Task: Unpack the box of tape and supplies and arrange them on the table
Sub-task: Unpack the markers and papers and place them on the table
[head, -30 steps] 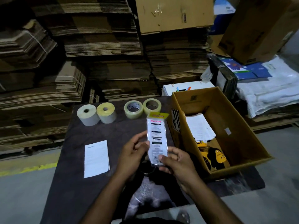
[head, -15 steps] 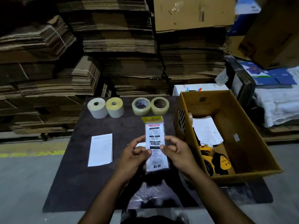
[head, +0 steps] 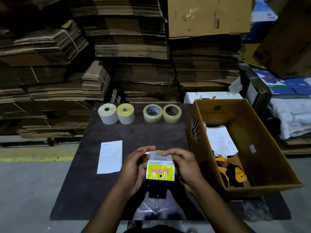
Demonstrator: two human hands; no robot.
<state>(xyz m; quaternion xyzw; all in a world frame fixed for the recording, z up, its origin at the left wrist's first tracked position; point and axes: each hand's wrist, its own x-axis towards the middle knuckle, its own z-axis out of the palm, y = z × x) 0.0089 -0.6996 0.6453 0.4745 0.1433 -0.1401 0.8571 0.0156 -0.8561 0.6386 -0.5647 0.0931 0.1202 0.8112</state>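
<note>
You hold a small packet between both hands over the near middle of the desk. A second ago it stood upright with its yellow header at the far end and the white printed face toward you; now it is turned over end for end, so the yellow header with the pink lettering sits at the near end and reads upside down to you. Its long axis runs near to far, tilted so the far end dips away, with a small yellow tab showing at that far edge.

Your left hand has its fingers closed on the packet's left edge and far corner; your right hand has its fingers closed on the right edge and far top. Both grip the packet, which is clear of the desk.

The flip suggests you are inspecting it, not yet placing it, so this item is out of the cardboard box but still unarranged. Two paper rolls and two clear tape rolls already stand in a row at the far edge, and a white sheet lies to the left. Papers and a yellow tool remain in the box on the right.
</note>
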